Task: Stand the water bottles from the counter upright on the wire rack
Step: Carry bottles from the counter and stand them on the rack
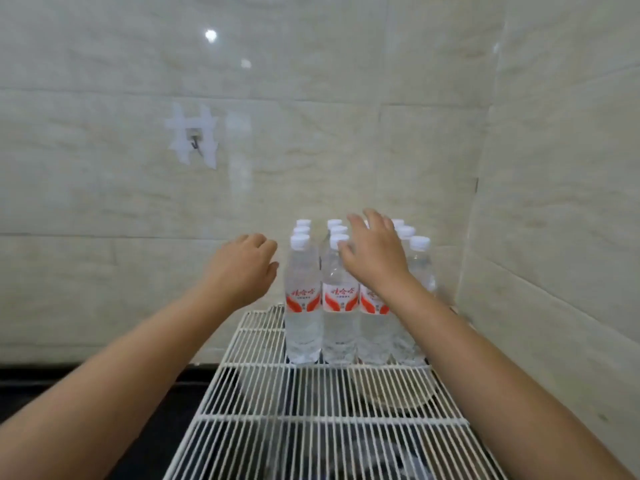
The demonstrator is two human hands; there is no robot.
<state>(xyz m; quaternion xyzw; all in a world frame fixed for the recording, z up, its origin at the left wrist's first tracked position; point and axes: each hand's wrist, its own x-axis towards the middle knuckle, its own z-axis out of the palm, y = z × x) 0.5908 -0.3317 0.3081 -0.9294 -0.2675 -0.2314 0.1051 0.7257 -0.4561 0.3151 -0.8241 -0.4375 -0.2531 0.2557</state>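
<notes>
Several clear water bottles (303,299) with white caps and red-and-white labels stand upright in rows at the far end of the white wire rack (311,393). My left hand (242,268) hovers just left of the front-left bottle, fingers loosely curled, holding nothing. My right hand (374,251) is spread over the tops of the middle bottles, fingers apart, covering some caps. Whether it touches a cap I cannot tell.
A pale tiled wall rises behind and to the right of the rack. A small hook (194,142) with white tape sits on the back wall. A dark counter (104,410) lies left of the rack; something round shows beneath the wires (388,396).
</notes>
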